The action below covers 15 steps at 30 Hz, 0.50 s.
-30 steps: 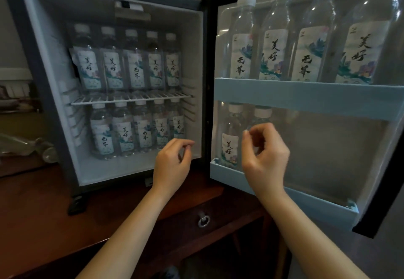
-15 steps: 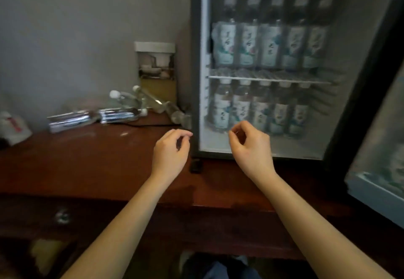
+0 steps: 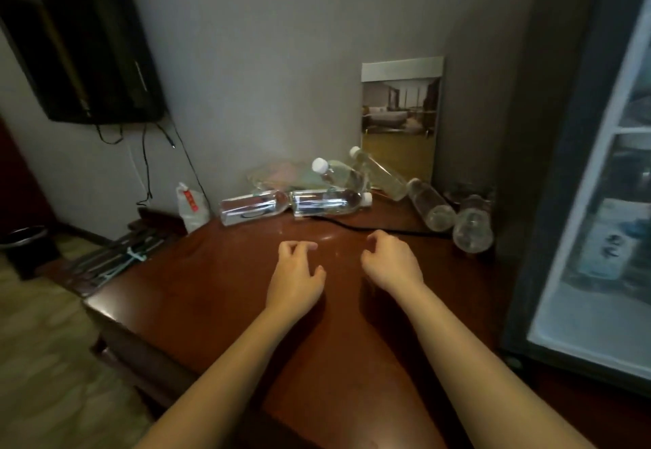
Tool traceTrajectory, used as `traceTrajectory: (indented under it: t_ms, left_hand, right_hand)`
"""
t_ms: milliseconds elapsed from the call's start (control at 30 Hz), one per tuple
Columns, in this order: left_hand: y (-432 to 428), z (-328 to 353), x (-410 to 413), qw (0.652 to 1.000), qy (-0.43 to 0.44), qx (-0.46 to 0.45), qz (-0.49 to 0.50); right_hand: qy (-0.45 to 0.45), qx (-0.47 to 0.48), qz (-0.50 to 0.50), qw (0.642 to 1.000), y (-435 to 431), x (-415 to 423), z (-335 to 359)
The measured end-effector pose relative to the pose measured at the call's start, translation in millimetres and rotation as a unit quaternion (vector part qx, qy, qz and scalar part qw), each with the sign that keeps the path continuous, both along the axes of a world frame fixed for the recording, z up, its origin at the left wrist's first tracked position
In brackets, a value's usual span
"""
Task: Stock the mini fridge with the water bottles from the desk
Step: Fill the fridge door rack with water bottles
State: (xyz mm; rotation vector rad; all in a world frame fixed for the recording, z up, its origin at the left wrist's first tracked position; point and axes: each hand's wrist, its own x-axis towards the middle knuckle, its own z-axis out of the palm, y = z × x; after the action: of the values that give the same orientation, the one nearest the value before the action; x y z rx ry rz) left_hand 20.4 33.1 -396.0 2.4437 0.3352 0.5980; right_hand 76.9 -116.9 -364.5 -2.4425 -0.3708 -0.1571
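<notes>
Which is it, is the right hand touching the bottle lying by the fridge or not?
Apart. The head view shows bare desk between the right hand and the water bottle lying beside the mini fridge.

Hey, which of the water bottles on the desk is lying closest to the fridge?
The rightmost bottle, base toward the camera, right beside the mini fridge; the rest all lie further left.

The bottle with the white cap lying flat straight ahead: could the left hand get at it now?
Probably yes. The left hand is empty, and only bare desk lies between it and the bottle. A thin black cable runs just in front of it but looks too low to block.
</notes>
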Motion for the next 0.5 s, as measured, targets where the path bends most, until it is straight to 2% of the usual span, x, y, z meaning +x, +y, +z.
traceTrajectory:
  t_ms: [100, 200, 300, 400, 500]
  left_hand:
    - [12, 4, 49, 0.998, 0.028, 0.048, 0.007]
    - [23, 15, 95, 0.993, 0.037, 0.103, 0.032]
    - [36, 23, 134, 0.98, 0.055, 0.187, 0.047]
    - [52, 31, 159, 0.955, 0.141, 0.253, 0.058]
    - [60, 37, 171, 0.939, 0.151, 0.302, 0.069]
  right_hand:
    - [0.02, -0.105, -0.009, 0.994, 13, 36, -10]
    - [-0.04, -0.171, -0.019, 0.984, 25, 54, -18]
    - [-0.089, -0.178, -0.014, 0.98, 27, 63, -20]
    - [-0.094, -0.168, -0.024, 0.981, 23, 75, -13]
    - [-0.096, -0.19, -0.019, 0.977, 24, 80, -8]
